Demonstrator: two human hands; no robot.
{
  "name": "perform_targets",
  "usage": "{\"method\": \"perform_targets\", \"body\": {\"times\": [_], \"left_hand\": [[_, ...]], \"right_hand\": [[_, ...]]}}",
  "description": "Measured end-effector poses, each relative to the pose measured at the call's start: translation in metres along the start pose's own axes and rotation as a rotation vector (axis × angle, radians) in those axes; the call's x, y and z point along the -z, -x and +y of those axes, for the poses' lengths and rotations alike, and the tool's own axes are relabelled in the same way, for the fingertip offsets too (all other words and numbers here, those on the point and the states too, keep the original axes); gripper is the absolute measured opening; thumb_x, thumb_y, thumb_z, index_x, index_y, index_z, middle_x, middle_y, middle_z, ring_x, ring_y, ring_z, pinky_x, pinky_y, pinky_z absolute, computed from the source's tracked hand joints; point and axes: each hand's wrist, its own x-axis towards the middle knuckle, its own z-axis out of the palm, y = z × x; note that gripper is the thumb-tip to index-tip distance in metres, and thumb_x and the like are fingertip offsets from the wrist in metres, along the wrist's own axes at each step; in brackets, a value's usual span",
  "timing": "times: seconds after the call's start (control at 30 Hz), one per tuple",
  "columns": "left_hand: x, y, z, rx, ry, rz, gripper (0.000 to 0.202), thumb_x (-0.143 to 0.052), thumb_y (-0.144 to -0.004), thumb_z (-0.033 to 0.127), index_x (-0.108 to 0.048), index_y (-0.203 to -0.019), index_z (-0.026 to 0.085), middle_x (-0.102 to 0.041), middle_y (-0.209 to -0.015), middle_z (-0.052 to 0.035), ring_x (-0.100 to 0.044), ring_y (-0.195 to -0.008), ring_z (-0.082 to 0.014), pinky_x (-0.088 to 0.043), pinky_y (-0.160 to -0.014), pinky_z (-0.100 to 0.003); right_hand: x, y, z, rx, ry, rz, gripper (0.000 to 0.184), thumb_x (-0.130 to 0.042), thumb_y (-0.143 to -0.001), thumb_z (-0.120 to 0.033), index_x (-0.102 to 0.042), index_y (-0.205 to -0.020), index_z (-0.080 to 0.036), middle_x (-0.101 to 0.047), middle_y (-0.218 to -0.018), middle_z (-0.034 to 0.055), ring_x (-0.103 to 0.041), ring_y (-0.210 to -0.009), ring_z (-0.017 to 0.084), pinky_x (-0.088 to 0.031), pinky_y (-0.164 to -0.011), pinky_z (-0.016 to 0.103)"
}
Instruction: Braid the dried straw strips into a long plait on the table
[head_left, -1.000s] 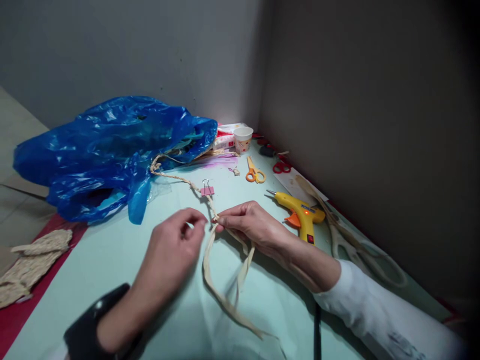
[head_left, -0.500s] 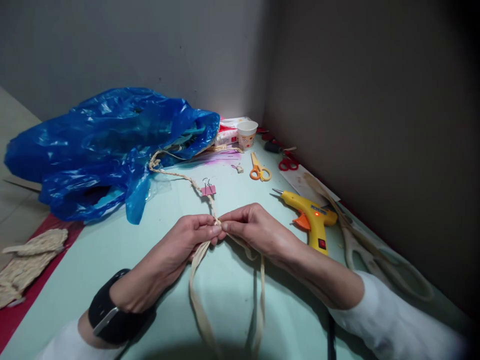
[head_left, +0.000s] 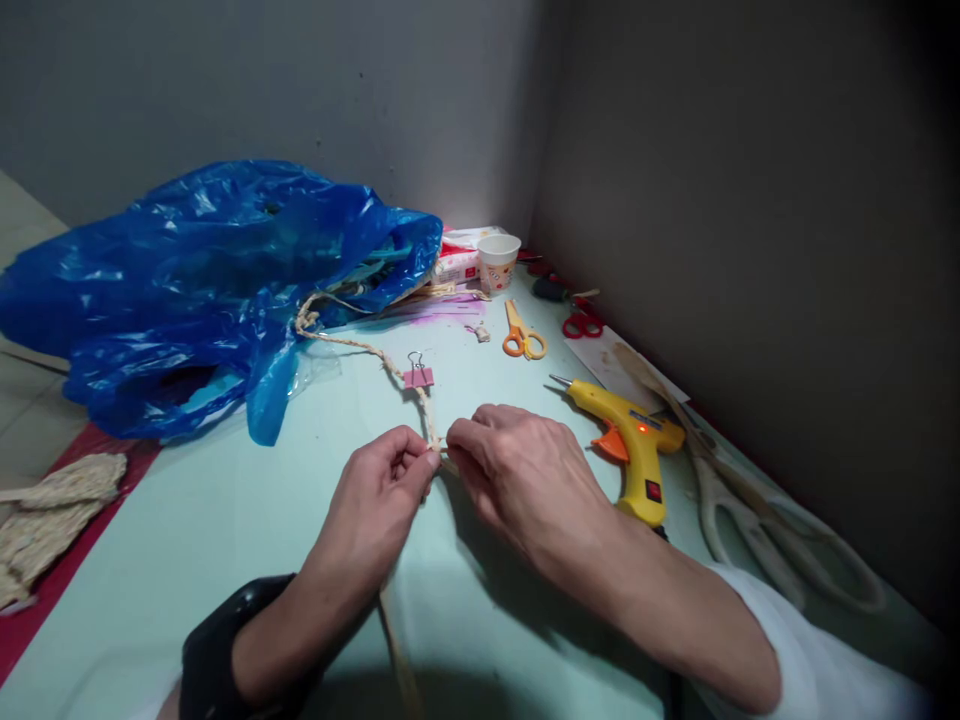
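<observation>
A pale, straw-coloured braid (head_left: 425,408) runs from the blue bag down to my fingertips. A pink binder clip (head_left: 418,377) grips it a little beyond my hands. My left hand (head_left: 386,480) pinches the near end of the braid between thumb and forefinger. Close beside it, my right hand (head_left: 517,470) is closed on a strand at the braid's end, its back turned up and most of its fingers hidden. One loose flat strand (head_left: 399,650) hangs below my left hand towards the near edge.
A yellow glue gun (head_left: 637,440) with a lit orange light lies at right, beside large scissors (head_left: 750,530). Further back are orange-handled scissors (head_left: 519,332), red-handled scissors (head_left: 583,322) and a paper cup (head_left: 499,262). The blue plastic bag (head_left: 202,280) fills the back left; woven pieces (head_left: 60,520) lie at left.
My right hand has rolled over, its back now facing up, and draws a strand to the right. My left hand has turned slightly upright. The hanging strand on the right is out of sight.
</observation>
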Motion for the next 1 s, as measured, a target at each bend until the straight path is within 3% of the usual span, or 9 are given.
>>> {"method": "perform_targets", "body": {"times": [0.1, 0.23, 0.4, 0.63, 0.87, 1.0], "left_hand": [[-0.001, 0.003, 0.001, -0.002, -0.029, -0.004, 0.020, -0.052, -0.081, 0.034, -0.050, -0.068, 0.020, -0.052, -0.061, 0.0040, -0.047, -0.061, -0.0132, -0.035, -0.060, -0.025], [0.000, 0.004, 0.004, -0.007, 0.012, -0.009, 0.018, -0.053, -0.080, 0.034, -0.050, -0.069, 0.020, -0.051, -0.061, 0.0042, -0.045, -0.060, -0.0133, -0.035, -0.058, -0.025], [0.003, 0.002, 0.005, -0.003, 0.140, -0.060, 0.016, -0.057, -0.076, 0.029, -0.052, -0.066, 0.018, -0.048, -0.058, 0.0052, -0.043, -0.059, -0.0109, -0.033, -0.056, -0.022], [0.004, 0.001, -0.004, 0.159, 0.504, -0.127, 0.013, -0.064, -0.073, 0.023, -0.055, -0.069, 0.016, -0.054, -0.059, 0.0052, -0.046, -0.056, -0.0081, -0.035, -0.056, -0.020], [0.007, 0.003, -0.006, 0.135, 0.598, -0.151, 0.012, -0.067, -0.075, 0.024, -0.061, -0.075, 0.014, -0.062, -0.069, 0.0004, -0.055, -0.063, -0.0104, -0.042, -0.063, -0.022], [0.009, 0.003, -0.007, 0.210, 0.703, -0.194, 0.012, -0.070, -0.074, 0.022, -0.062, -0.075, 0.013, -0.065, -0.069, -0.0022, -0.059, -0.064, -0.0119, -0.046, -0.064, -0.023]], "right_hand": [[0.000, 0.005, -0.004, 0.022, 0.052, 0.058, 0.013, -0.048, -0.087, -0.018, -0.059, -0.080, -0.018, -0.057, -0.075, 0.0040, -0.050, -0.063, 0.016, -0.018, -0.052, 0.031], [-0.001, 0.017, -0.012, 0.153, 0.129, 0.154, 0.004, -0.053, -0.077, -0.015, -0.055, -0.078, -0.016, -0.056, -0.073, 0.0056, -0.050, -0.064, 0.018, -0.021, -0.051, 0.031], [-0.009, 0.024, -0.018, 0.269, 0.233, 0.305, 0.012, -0.050, -0.070, -0.006, -0.052, -0.074, -0.017, -0.052, -0.066, 0.0043, -0.044, -0.055, 0.017, -0.023, -0.048, 0.031], [-0.022, 0.026, -0.023, 0.322, 0.320, 0.430, 0.019, -0.044, -0.077, 0.000, -0.054, -0.081, -0.015, -0.054, -0.065, 0.0031, -0.047, -0.053, 0.018, -0.028, -0.048, 0.031], [-0.026, 0.030, -0.021, 0.348, 0.260, 0.516, 0.019, -0.042, -0.086, -0.006, -0.054, -0.077, -0.017, -0.053, -0.063, 0.0022, -0.045, -0.055, 0.017, -0.031, -0.051, 0.032], [-0.029, 0.032, -0.021, 0.369, 0.225, 0.500, 0.020, -0.041, -0.088, -0.008, -0.056, -0.078, -0.017, -0.056, -0.067, 0.0033, -0.046, -0.059, 0.018, -0.032, -0.055, 0.032]]}}
